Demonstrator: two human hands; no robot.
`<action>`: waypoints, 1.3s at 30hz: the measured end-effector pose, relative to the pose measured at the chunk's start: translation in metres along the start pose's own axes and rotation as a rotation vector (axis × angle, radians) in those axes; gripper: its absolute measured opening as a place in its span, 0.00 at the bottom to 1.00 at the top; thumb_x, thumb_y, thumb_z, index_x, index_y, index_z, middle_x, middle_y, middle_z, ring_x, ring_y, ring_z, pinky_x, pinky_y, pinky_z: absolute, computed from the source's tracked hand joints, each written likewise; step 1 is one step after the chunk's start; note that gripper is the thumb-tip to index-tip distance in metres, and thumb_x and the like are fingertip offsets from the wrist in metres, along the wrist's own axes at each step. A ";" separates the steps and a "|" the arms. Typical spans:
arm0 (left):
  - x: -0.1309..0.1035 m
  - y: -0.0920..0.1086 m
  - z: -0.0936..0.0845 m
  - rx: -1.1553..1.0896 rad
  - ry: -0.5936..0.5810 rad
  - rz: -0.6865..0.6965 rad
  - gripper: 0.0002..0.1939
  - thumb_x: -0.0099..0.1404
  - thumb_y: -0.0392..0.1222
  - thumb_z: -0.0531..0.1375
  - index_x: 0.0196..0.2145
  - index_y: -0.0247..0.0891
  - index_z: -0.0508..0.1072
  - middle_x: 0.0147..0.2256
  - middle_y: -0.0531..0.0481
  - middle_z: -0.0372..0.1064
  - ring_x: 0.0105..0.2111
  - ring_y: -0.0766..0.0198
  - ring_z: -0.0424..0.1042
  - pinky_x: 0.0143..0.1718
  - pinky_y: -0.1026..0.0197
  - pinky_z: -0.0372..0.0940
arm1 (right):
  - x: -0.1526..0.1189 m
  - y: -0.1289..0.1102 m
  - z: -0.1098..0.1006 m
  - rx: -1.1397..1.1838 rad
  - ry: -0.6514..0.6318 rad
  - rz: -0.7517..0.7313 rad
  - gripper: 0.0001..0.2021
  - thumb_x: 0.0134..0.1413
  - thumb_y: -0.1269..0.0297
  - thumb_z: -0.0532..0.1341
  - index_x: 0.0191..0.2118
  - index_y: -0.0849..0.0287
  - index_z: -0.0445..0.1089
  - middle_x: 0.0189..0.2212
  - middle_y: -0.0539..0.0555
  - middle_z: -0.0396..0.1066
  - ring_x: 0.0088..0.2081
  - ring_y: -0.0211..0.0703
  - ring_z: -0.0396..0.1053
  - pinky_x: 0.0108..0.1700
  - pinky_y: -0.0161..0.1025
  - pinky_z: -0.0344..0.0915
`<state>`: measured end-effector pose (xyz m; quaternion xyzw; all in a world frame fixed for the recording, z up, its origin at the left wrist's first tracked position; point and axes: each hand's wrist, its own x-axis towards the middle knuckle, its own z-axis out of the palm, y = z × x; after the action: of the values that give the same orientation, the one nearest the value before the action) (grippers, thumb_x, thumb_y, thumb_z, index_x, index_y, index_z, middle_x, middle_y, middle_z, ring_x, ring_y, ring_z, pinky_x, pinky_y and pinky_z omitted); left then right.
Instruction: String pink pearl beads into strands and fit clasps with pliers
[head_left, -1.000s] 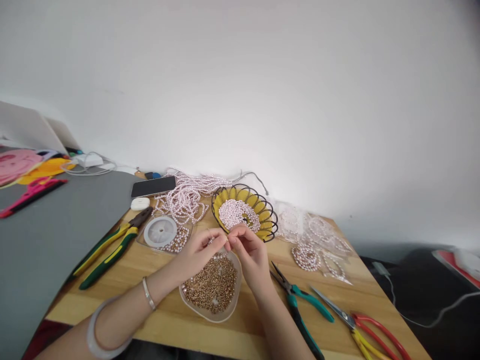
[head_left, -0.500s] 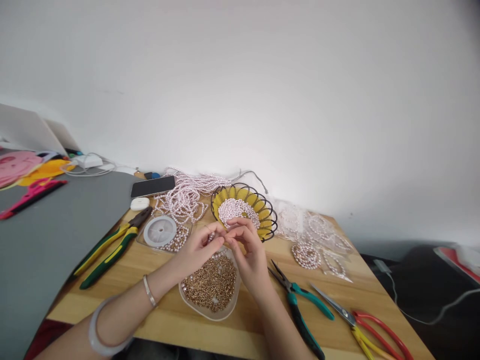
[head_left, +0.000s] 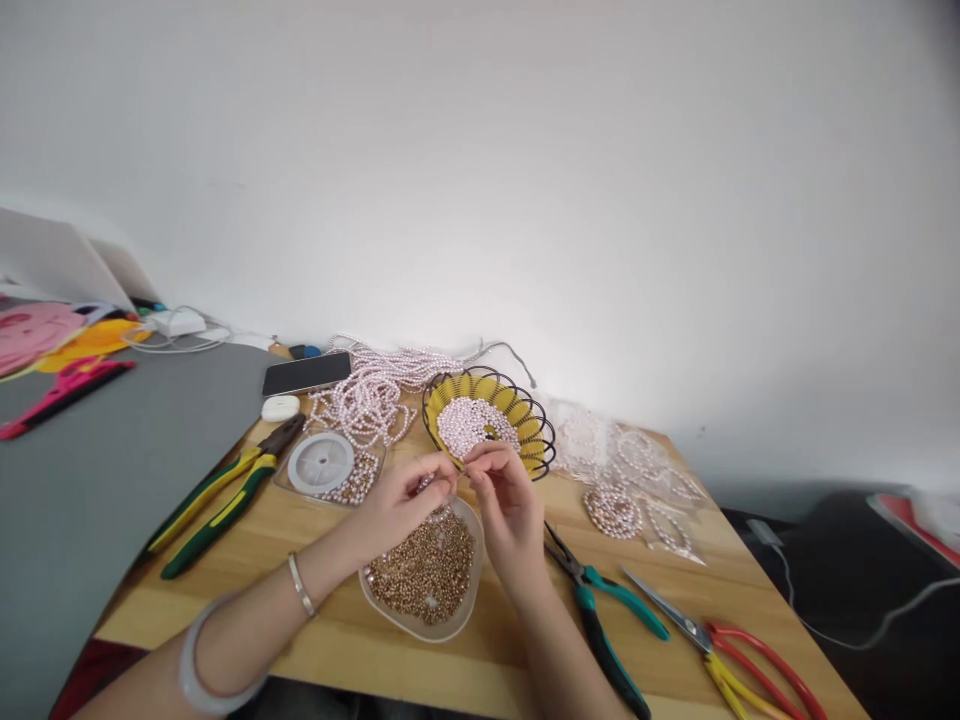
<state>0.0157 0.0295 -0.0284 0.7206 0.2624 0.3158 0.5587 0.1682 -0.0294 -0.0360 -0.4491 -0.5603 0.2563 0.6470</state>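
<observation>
Pinching tiny piece point(head_left: 460, 473), too small to identify, between left hand point(head_left: 405, 505) and right hand point(head_left: 511, 512), above far edge of rounded, translucent plastic bowl point(head_left: 478, 570) of gold beads point(head_left: 424, 572), nearer than yellow-and-black wire basket point(head_left: 527, 417).

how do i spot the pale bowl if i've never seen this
On the wooden table, find the left hand and right hand, close together. The pale bowl sits just below them, toward the front edge. Unlike the yellow basket behind it, it holds mostly gold beads.
</observation>
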 end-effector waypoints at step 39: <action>0.001 0.000 0.001 0.054 -0.116 -0.111 0.22 0.74 0.51 0.50 0.26 0.36 0.65 0.24 0.55 0.60 0.25 0.66 0.59 0.30 0.62 0.53 | 0.009 0.002 -0.002 0.195 0.019 0.216 0.08 0.59 0.58 0.66 0.33 0.56 0.74 0.29 0.52 0.77 0.29 0.41 0.72 0.34 0.40 0.70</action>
<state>0.0169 0.0292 -0.0287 0.7367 0.2776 0.2351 0.5700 0.1725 -0.0214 -0.0327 -0.4441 -0.4750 0.3734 0.6616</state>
